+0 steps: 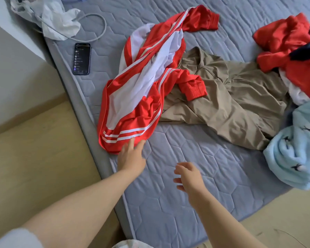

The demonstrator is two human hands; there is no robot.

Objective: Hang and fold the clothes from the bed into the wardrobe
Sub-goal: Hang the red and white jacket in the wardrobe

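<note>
A red track jacket with white panels and stripes (136, 97) lies crumpled on the grey quilted mattress (177, 203). My left hand (132, 158) reaches out with straight fingers, its tips touching the jacket's lower hem. My right hand (189, 176) hovers over bare mattress with loosely spread fingers, holding nothing. A tan garment (229, 101) lies spread out beside the jacket, partly under its sleeve. More red and white clothes (293, 56) are heaped at the right edge. A light blue fleece (297, 151) sits bunched at the lower right.
A black phone (82, 59) with a lit screen lies near the mattress's left edge. Behind it are a grey cable (100, 25) and crumpled white plastic bags (55, 18). Pale wooden floor (34, 149) borders the mattress on the left and lower right.
</note>
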